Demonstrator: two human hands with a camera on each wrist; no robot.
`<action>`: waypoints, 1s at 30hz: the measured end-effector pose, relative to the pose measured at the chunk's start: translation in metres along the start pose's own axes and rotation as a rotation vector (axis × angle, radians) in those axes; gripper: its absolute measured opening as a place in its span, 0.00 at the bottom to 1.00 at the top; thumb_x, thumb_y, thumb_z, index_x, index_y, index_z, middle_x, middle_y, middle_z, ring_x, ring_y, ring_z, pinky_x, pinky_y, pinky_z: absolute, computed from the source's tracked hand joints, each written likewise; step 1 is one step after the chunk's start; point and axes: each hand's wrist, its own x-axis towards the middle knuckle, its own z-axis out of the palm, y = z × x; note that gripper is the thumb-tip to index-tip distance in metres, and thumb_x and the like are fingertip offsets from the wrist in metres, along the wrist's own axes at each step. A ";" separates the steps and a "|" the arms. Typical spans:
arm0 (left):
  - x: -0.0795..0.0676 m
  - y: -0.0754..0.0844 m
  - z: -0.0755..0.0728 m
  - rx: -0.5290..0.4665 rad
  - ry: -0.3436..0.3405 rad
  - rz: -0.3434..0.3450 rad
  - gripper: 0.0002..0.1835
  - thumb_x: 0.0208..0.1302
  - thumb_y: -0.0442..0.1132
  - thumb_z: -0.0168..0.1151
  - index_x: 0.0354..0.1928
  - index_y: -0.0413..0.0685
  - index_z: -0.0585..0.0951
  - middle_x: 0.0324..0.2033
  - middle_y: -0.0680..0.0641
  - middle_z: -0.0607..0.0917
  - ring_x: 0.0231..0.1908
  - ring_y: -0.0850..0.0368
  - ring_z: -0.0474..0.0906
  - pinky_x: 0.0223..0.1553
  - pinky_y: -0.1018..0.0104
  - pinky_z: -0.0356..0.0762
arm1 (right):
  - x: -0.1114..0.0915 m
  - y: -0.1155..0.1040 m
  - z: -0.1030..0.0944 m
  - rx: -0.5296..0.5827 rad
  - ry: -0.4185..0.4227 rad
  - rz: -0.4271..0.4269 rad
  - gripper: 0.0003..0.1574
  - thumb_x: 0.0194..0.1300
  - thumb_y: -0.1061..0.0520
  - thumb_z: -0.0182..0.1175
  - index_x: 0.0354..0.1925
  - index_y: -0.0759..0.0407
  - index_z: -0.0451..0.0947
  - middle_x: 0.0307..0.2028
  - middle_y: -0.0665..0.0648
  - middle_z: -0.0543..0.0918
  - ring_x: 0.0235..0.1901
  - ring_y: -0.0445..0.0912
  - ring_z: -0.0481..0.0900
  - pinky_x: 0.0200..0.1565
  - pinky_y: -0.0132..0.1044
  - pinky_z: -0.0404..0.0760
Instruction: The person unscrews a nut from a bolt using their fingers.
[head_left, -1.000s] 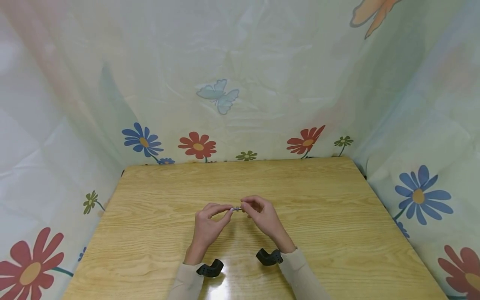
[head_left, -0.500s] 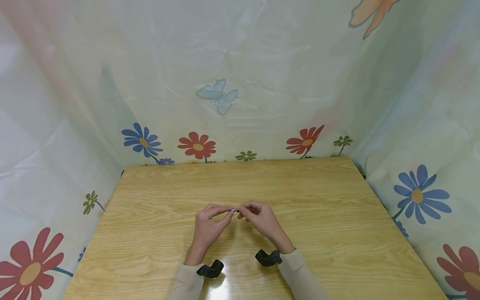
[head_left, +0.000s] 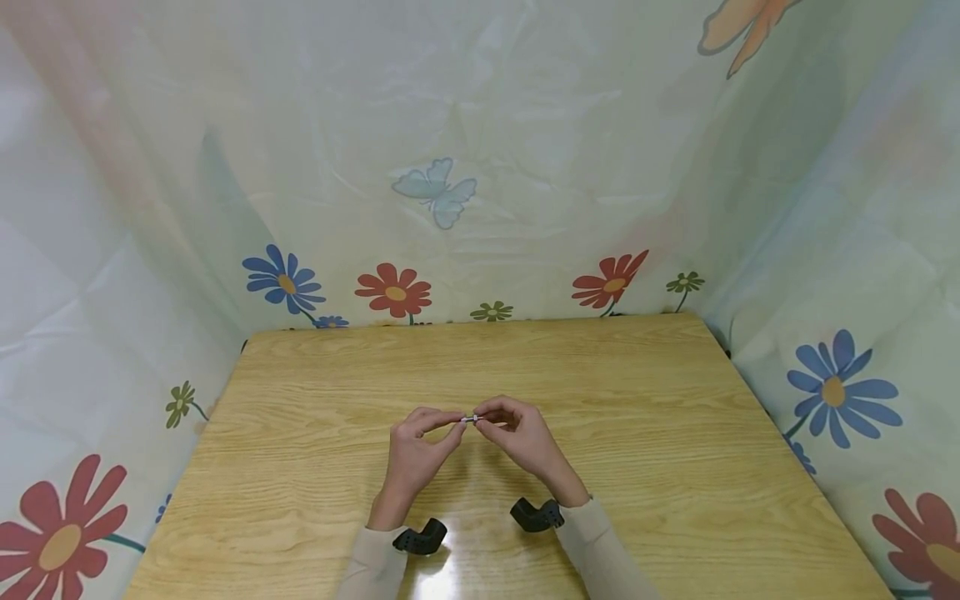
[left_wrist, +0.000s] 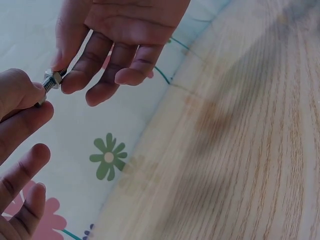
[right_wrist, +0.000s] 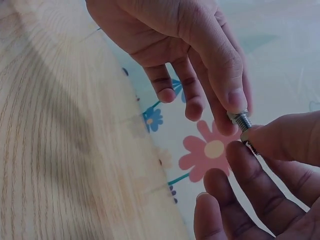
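Note:
A silver metal bolt (right_wrist: 243, 120) is held in the air above the wooden table, lying roughly level between both hands. My left hand (head_left: 417, 450) pinches its head end between thumb and forefinger, largely covering the head. Partway along the thread sits a hex nut (left_wrist: 52, 79). My right hand (head_left: 528, 440) has its thumb and forefinger at the nut, pinching it, while the thread's tip pokes out past it in the right wrist view. The other fingers of both hands are loosely bent, clear of the bolt.
Under the hands spreads a wood-grain table (head_left: 322, 392). A pale curtain (head_left: 525, 208) printed with flowers and butterflies surrounds its back and sides. Black curved wrist mounts (head_left: 422, 537) sit on both sleeves and stick out inward.
The right fingers closed in over the nut, hiding more of it, then shifted slightly up and apart so the nut shows again. The left hand has held the bolt almost still.

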 end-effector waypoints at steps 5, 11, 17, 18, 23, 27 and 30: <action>0.000 0.001 0.001 0.000 0.011 0.011 0.08 0.58 0.31 0.77 0.40 0.48 0.93 0.34 0.49 0.92 0.38 0.53 0.87 0.41 0.62 0.86 | 0.000 0.002 0.000 0.025 0.005 -0.019 0.12 0.71 0.61 0.66 0.51 0.61 0.84 0.49 0.62 0.86 0.52 0.55 0.84 0.51 0.37 0.85; 0.001 0.002 0.001 -0.005 0.013 -0.003 0.08 0.58 0.31 0.77 0.40 0.47 0.93 0.34 0.49 0.92 0.37 0.51 0.86 0.42 0.62 0.85 | -0.001 0.004 -0.002 0.054 0.007 -0.049 0.24 0.72 0.59 0.65 0.64 0.57 0.77 0.61 0.64 0.80 0.60 0.61 0.80 0.56 0.39 0.83; 0.003 0.000 0.000 -0.012 0.011 0.011 0.08 0.59 0.32 0.76 0.41 0.48 0.92 0.35 0.51 0.92 0.38 0.51 0.86 0.43 0.62 0.85 | -0.001 0.006 -0.004 0.048 0.006 -0.009 0.31 0.75 0.53 0.63 0.72 0.54 0.70 0.64 0.62 0.80 0.63 0.60 0.79 0.59 0.43 0.83; 0.004 0.000 0.000 -0.013 0.010 0.018 0.08 0.59 0.31 0.76 0.41 0.48 0.92 0.34 0.50 0.92 0.38 0.51 0.86 0.43 0.63 0.85 | -0.001 0.007 -0.003 0.043 0.012 0.007 0.30 0.75 0.52 0.62 0.71 0.55 0.72 0.62 0.62 0.82 0.61 0.60 0.80 0.58 0.45 0.83; 0.004 0.001 0.001 -0.023 0.021 0.061 0.07 0.59 0.30 0.76 0.40 0.43 0.92 0.33 0.47 0.91 0.36 0.48 0.86 0.42 0.62 0.86 | 0.000 0.009 0.000 0.023 0.030 0.065 0.24 0.77 0.47 0.60 0.61 0.61 0.81 0.48 0.60 0.90 0.51 0.53 0.87 0.54 0.54 0.84; 0.004 0.002 0.002 -0.021 0.029 0.082 0.08 0.58 0.29 0.76 0.40 0.43 0.92 0.33 0.46 0.91 0.35 0.47 0.86 0.41 0.61 0.86 | 0.000 0.011 0.002 0.007 0.029 0.061 0.20 0.77 0.47 0.60 0.52 0.61 0.85 0.43 0.59 0.91 0.46 0.55 0.88 0.51 0.51 0.86; 0.003 0.001 0.003 -0.017 0.026 0.081 0.08 0.57 0.29 0.77 0.40 0.44 0.92 0.33 0.46 0.91 0.35 0.46 0.86 0.40 0.60 0.86 | 0.000 0.011 0.002 -0.009 0.028 0.051 0.17 0.77 0.48 0.60 0.49 0.59 0.87 0.40 0.60 0.90 0.45 0.59 0.87 0.48 0.43 0.86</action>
